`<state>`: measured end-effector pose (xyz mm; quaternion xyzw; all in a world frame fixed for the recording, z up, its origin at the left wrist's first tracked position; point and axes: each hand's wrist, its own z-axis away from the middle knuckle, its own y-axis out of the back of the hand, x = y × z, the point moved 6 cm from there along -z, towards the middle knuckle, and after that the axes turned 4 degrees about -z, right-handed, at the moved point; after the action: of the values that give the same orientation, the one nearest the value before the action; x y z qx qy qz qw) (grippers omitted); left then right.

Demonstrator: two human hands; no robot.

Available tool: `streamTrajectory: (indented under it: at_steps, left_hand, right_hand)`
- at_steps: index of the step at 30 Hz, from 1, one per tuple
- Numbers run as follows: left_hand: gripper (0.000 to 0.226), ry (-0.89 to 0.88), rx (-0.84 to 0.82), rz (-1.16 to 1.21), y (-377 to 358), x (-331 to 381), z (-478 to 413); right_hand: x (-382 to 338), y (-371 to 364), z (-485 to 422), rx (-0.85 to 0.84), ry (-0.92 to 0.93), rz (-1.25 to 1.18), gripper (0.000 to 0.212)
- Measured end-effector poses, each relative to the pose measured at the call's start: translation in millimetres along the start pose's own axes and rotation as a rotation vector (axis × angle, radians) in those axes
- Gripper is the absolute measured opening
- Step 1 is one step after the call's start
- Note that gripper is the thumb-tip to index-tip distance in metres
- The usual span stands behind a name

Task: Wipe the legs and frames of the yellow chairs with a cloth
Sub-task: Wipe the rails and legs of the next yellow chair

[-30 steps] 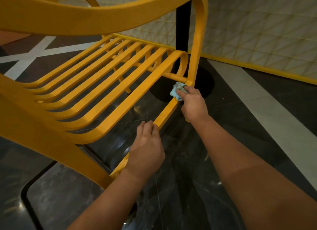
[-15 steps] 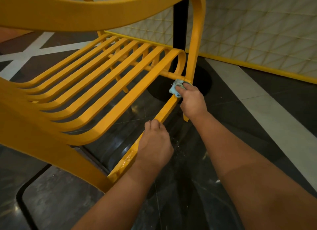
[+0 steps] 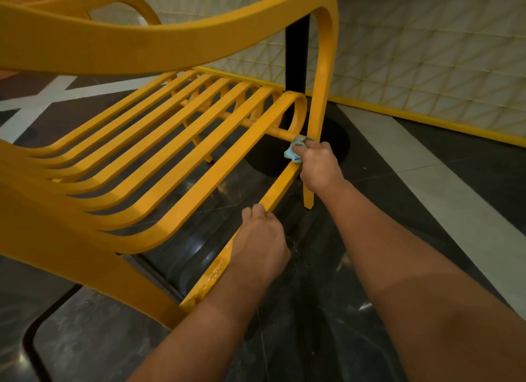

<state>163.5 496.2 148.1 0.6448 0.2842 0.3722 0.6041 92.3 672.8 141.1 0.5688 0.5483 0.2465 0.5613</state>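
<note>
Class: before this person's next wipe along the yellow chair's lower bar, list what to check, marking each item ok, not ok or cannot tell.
1. Cloth gripped in the right hand: ok.
2. Cloth touching the chair, where the rod meets the front leg: ok.
3. Left hand holds the lower bar, fingers curled over it: ok.
4. Bar between the hands free of obstacles: ok.
5. Bar dry: not ok, wet sheen by the left wrist.
6. All chair feet flat on the floor: cannot tell, only one foot shows.
</note>
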Motion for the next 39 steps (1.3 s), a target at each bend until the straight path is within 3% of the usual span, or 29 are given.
streamTrajectory:
  at_steps: [10, 19, 26, 30, 35, 39]
  left_hand:
    - [0.023, -0.020, 0.014, -0.023, 4.0, 1.0, -4.3]
    - [0.024, -0.034, 0.037, -0.050, 2.5, 1.7, -4.6]
    - [0.028, -0.093, 0.147, -0.049, -13.1, -7.6, 2.4]
    - [0.047, -0.142, 0.207, -0.052, -26.1, -15.6, 7.2]
    - [0.081, -0.128, 0.060, -0.059, -33.9, -15.7, 15.6]
    - [0.089, -0.153, 0.034, -0.037, -34.2, -18.4, 16.3]
  right_hand:
    - [1.3, 0.0, -8.7, -0.030, -0.066, 0.049, 0.054]
    - [2.9, 0.2, 1.6, 0.005, 0.011, 0.059, 0.056]
    - [-1.2, -4.5, 13.7, 0.058, 0.077, -0.012, 0.056]
    - [3.8, -4.9, 10.6, 0.042, 0.070, -0.024, 0.057]
    - [-1.8, -7.7, 22.0, 0.077, 0.102, -0.058, 0.055]
    - [5.5, -4.2, 17.8, 0.070, 0.075, -0.045, 0.055]
